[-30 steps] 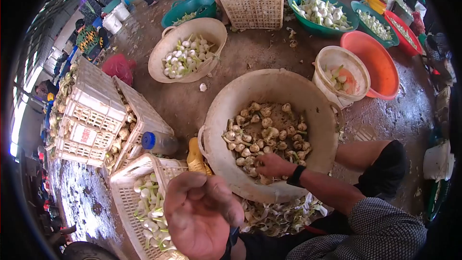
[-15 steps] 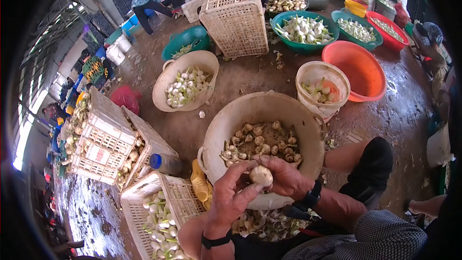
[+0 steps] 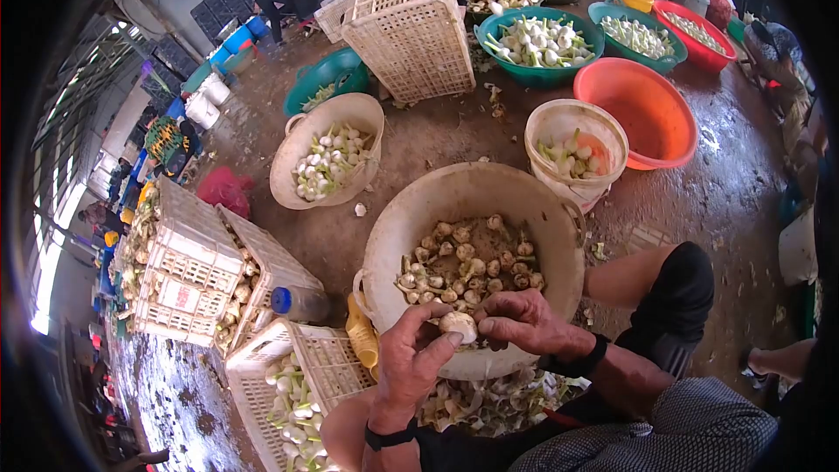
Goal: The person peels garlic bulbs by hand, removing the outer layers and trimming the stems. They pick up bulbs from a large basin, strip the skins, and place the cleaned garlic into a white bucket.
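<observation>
Between the thumb and fingers of my left hand is a garlic bulb, white below and brownish on top. My right hand is closed in a pinch at the bulb's right edge; a scrap of skin under its fingertips cannot be made out. Both hands are over the near rim of a large beige tub with two handles. Inside it lie several brown, unpeeled garlic bulbs among dirt. Loose peelings are heaped below the tub, by my lap.
A beige basin of white garlic, a white bucket and an orange basin stand beyond the tub. Plastic crates are at left, by a blue-capped jar and yellow clogs. Several people work in the background.
The bulb has moved slightly left and down and turned, showing more white. My right hand has drawn a little away from my left. The view has shifted slightly.
</observation>
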The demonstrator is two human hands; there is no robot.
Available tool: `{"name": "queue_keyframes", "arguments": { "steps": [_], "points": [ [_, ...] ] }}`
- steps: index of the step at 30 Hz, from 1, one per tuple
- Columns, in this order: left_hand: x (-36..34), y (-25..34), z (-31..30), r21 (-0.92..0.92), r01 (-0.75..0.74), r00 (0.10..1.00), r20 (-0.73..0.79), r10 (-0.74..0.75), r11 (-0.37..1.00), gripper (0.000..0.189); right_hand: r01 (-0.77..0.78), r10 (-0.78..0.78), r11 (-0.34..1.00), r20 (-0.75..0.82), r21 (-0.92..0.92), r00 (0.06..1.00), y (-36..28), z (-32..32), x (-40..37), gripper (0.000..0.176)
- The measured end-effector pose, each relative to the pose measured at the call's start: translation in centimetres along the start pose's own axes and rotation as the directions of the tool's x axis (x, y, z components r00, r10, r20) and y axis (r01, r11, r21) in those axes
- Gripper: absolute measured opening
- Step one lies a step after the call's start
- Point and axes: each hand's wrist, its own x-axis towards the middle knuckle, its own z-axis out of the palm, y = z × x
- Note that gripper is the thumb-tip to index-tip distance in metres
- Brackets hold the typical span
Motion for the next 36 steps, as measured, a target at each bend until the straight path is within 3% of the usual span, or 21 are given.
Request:
{"name": "queue_keyframes", "arguments": {
  "steps": [2,6,8,18,21,22,23,24,26,27,28,29,30,32,34,36],
  "points": [
    [0.1,0.1,0.1,0.129,0.005,1.000,0.017,-0.008,0.992,0.036,0.045,-0.041,0.987,0.029,-0.154,0.999,0.1,-0.3,0.0,0.023],
    [0.3,-0.9,0.0,0.243,-0.041,0.999,0.006,0.041,0.969,0.035,0.036,-0.025,0.973,0.050,-0.229,0.998,-0.2,-0.4,0.0,0.021],
    [0.3,-1.8,-0.2,0.315,-0.099,0.995,0.020,0.097,0.944,0.034,0.192,-0.169,0.894,0.091,-0.405,0.981,0.6,-0.4,0.0,0.021],
    [0.1,-1.3,0.4,0.491,-0.153,0.988,0.069,0.137,0.858,0.034,0.170,-0.189,0.833,0.017,-0.526,0.982,1.0,0.5,-0.6,0.017],
    [-0.1,-2.1,0.1,0.427,-0.144,0.990,0.070,0.126,0.893,0.035,0.180,-0.209,0.888,-0.024,-0.424,0.978,1.6,0.6,-0.6,0.017],
    [-0.2,-2.3,-0.3,0.303,-0.114,0.993,0.063,0.099,0.946,0.036,0.180,-0.209,0.887,-0.024,-0.424,0.978,1.4,0.6,-0.5,0.017],
    [-0.2,-2.3,-0.5,0.174,-0.080,0.996,0.059,0.071,0.981,0.037,0.050,-0.074,0.943,-0.060,-0.328,0.995,1.0,0.6,-0.4,0.017],
    [-0.3,-1.7,-0.5,0.175,-0.082,0.996,0.060,0.072,0.981,0.037,-0.081,0.064,0.971,-0.082,-0.223,0.995,0.7,0.6,-0.3,0.018],
    [-0.8,0.4,-0.1,-0.042,-0.054,0.995,0.085,0.057,0.998,0.038,-0.070,0.039,0.963,-0.122,-0.260,0.992,2.8,0.1,0.2,0.018],
    [-1.2,1.1,-0.2,-0.039,-0.057,0.994,0.086,0.060,0.998,0.038,0.026,-0.070,0.921,-0.101,-0.389,0.992,5.7,-0.5,0.5,0.018],
    [-1.6,1.7,-0.3,-0.229,-0.034,0.996,0.077,0.053,0.973,0.038,0.119,-0.177,0.853,-0.067,-0.509,0.982,8.0,-1.0,0.6,0.018],
    [-1.8,2.1,-0.5,-0.411,-0.010,0.997,0.070,0.043,0.912,0.038,0.056,-0.034,0.715,0.045,-0.697,0.998,9.3,-1.3,0.4,0.018],
    [-1.8,1.9,-0.9,-0.409,-0.011,0.996,0.073,0.044,0.912,0.038,0.056,-0.036,0.715,0.043,-0.697,0.998,9.8,-1.0,-0.3,0.018],
    [-1.7,1.1,-1.8,-0.555,-0.092,0.980,0.099,0.176,0.826,0.039,0.316,0.117,0.506,0.427,-0.802,0.896,10.5,-0.4,-1.3,0.019],
    [-1.8,0.7,-2.0,-0.488,-0.108,0.987,0.048,0.151,0.866,0.042,0.299,0.140,0.545,0.436,-0.784,0.889,9.0,0.5,-1.3,0.020],
    [-1.5,0.0,-2.2,-0.507,-0.150,0.980,0.034,0.194,0.848,0.043,0.175,-0.038,0.823,0.256,-0.540,0.966,7.2,0.4,-0.7,0.020]
  ]
}}
